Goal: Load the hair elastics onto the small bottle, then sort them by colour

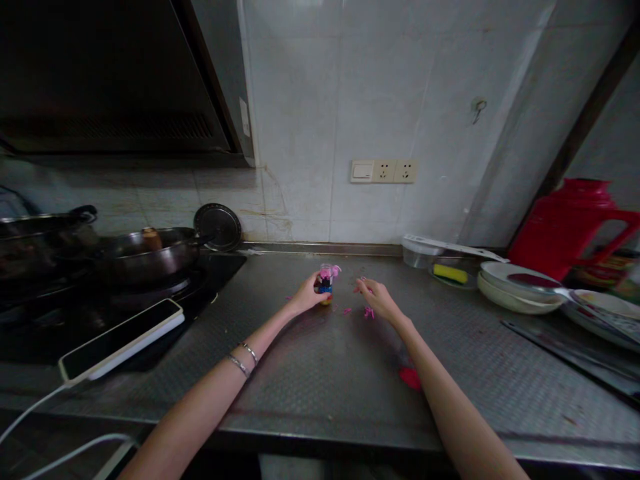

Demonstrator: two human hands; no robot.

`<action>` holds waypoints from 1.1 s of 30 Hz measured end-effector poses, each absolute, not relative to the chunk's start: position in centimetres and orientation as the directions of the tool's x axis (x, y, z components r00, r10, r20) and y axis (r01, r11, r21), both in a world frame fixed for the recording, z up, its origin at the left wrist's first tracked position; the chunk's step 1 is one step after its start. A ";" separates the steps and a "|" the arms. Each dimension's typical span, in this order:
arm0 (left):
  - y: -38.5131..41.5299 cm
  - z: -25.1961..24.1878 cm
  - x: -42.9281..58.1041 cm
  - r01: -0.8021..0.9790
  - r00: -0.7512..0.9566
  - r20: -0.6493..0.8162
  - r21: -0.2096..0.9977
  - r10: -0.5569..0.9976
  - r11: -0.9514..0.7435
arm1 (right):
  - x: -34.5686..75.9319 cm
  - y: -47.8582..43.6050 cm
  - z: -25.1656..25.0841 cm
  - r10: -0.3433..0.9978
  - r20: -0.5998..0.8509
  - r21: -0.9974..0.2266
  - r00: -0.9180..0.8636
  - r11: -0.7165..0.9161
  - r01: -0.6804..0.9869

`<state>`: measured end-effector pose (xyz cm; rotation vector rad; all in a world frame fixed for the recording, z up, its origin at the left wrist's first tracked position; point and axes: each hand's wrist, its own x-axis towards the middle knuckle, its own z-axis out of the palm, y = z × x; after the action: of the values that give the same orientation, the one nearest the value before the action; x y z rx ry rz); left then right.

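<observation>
My left hand (311, 293) is wrapped round a small clear jar (326, 291) that stands upright on the metal counter (310, 387). Dark, blue and yellow layers show inside it, and pink pieces (329, 271) stick out at its mouth. To the right, apart from the jar, my right hand (376, 297) hovers low with its fingers drawn together; whatever they hold, if anything, is too small to make out. Several pink bits (369, 312) lie on the counter just below it. A red round object (410, 377) sits partly behind my right forearm.
Left, a phone on a white block (123, 340) lies by the stove with a pan (150, 257) and a pot (45, 243). On the right are a plastic tub (420, 253), yellow sponge (450, 273), stacked dishes (520, 293), a dark flat blade (565, 357) and a red thermos (570, 227).
</observation>
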<state>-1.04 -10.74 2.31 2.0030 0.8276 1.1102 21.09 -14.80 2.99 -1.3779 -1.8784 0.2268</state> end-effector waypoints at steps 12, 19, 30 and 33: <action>-8.0 6.4 -6.0 0.354 0.399 0.259 0.841 0.880 -0.408 | 21.7 -14.8 2.6 0.888 0.406 -0.525 -0.216 0.420 0.740; -7.2 5.7 -10.7 0.707 0.458 0.006 0.603 0.889 -0.369 | 20.5 -14.3 2.2 0.886 0.240 -0.459 -0.396 0.463 0.758; -7.9 2.9 -11.1 0.729 0.534 0.028 0.491 0.845 -0.477 | 19.3 -14.5 1.7 0.893 0.151 -0.392 -0.423 0.447 0.804; -8.0 2.6 -10.7 0.737 0.536 0.059 0.454 0.842 -0.501 | 19.1 -14.5 1.6 0.889 0.166 -0.371 -0.426 0.456 0.809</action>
<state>-10.72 -8.01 2.63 2.4021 1.2969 0.3870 19.06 -14.54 1.58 -1.4422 -2.3746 0.3348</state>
